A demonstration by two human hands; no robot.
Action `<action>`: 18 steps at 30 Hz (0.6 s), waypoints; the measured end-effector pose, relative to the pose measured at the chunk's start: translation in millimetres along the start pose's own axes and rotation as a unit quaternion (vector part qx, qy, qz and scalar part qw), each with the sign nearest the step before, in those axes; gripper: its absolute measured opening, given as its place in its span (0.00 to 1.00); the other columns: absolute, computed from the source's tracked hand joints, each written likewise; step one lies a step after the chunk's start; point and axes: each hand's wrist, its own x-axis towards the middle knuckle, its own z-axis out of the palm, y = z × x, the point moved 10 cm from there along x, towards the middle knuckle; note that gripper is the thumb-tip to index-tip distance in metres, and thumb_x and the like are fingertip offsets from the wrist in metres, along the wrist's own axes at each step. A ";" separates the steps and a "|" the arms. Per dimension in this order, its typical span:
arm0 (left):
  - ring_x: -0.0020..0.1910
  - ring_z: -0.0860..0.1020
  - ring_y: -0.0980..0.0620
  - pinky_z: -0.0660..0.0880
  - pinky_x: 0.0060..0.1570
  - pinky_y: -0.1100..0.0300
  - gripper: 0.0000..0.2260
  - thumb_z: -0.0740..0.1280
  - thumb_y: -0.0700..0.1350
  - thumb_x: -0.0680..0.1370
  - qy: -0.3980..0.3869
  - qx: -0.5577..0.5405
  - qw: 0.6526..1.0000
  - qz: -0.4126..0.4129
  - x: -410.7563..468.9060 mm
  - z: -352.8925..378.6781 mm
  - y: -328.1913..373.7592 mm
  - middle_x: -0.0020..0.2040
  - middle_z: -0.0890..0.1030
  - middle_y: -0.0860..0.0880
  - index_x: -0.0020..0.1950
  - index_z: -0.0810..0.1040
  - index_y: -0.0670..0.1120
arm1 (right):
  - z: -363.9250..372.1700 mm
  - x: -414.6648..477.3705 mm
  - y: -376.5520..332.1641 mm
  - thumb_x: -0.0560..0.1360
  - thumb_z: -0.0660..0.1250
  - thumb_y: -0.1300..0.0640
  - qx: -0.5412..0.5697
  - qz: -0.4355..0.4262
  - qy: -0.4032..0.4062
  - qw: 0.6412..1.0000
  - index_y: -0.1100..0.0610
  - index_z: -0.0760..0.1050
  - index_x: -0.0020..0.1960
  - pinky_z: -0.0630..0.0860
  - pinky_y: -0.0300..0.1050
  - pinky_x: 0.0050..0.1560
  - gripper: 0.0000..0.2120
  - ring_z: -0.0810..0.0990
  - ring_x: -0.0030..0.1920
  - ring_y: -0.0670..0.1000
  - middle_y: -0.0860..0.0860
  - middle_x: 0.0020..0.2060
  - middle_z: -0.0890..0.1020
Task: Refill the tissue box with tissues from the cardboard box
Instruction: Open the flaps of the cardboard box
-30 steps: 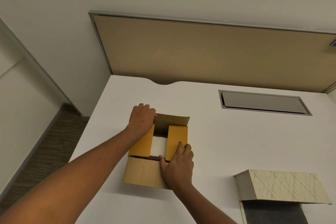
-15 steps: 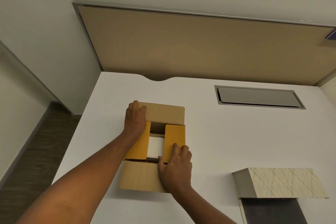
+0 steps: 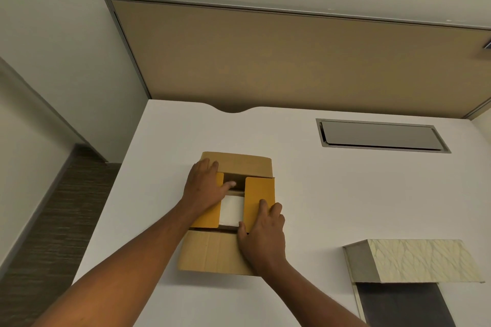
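On the white tabletop (image 3: 332, 194) sits the cardboard box (image 3: 212, 252), its brown outer flaps folded back. The left hand (image 3: 204, 188) lies flat on the left yellow flap (image 3: 206, 220), fingers straight. The right hand (image 3: 263, 233) rests on the right yellow flap (image 3: 259, 191), fingers loosely spread, thumb at its inner edge. White tissues (image 3: 231, 210) show between the flaps. The patterned tissue box (image 3: 414, 260) stands well apart, to the right.

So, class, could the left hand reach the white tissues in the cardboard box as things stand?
Probably only just. The left hand rests on a yellow flap beside the gap where the tissues show, but both flaps partly cover the cardboard box, so the slot looks tight.
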 end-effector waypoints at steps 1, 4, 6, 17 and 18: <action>0.76 0.57 0.43 0.57 0.74 0.48 0.40 0.61 0.68 0.71 -0.013 0.001 1.000 -0.005 -0.8 3.9 -1.4 0.76 0.60 0.43 0.75 0.59 0.45 | -1.1 0.1 -0.9 0.72 0.62 0.41 0.016 0.001 -0.004 1.000 0.51 0.55 0.67 0.77 0.47 0.50 0.30 0.70 0.57 0.55 0.54 0.61 0.63; 0.78 0.50 0.43 0.49 0.77 0.48 0.44 0.63 0.69 0.70 -0.030 -0.003 1.000 -0.005 -2.1 10.1 -3.2 0.79 0.54 0.43 0.77 0.54 0.46 | -6.8 -0.3 0.4 0.73 0.60 0.41 0.073 0.015 -0.011 0.997 0.50 0.54 0.68 0.77 0.45 0.48 0.29 0.73 0.52 0.53 0.52 0.60 0.65; 0.78 0.48 0.43 0.48 0.77 0.48 0.44 0.65 0.67 0.70 -0.035 -0.018 0.999 -0.009 -4.1 11.6 -4.9 0.79 0.52 0.44 0.78 0.52 0.47 | -13.5 -0.7 3.6 0.74 0.58 0.43 0.101 0.015 -0.010 0.995 0.51 0.57 0.69 0.74 0.41 0.44 0.27 0.72 0.46 0.49 0.51 0.58 0.69; 0.78 0.48 0.44 0.55 0.75 0.44 0.40 0.69 0.58 0.72 -0.076 -0.109 0.991 -0.035 -8.3 2.9 -7.4 0.80 0.49 0.49 0.78 0.52 0.49 | -52.8 2.6 75.5 0.80 0.52 0.52 0.179 0.094 0.057 0.978 0.54 0.68 0.44 0.76 0.51 0.35 0.11 0.77 0.33 0.50 0.50 0.34 0.78; 0.78 0.48 0.45 0.56 0.75 0.44 0.40 0.69 0.58 0.72 -0.080 -0.113 0.990 -0.035 -8.5 1.5 -7.3 0.80 0.49 0.49 0.78 0.53 0.49 | -49.7 4.2 85.8 0.80 0.52 0.51 0.183 0.117 0.057 0.975 0.55 0.68 0.45 0.77 0.51 0.37 0.11 0.77 0.34 0.50 0.52 0.37 0.78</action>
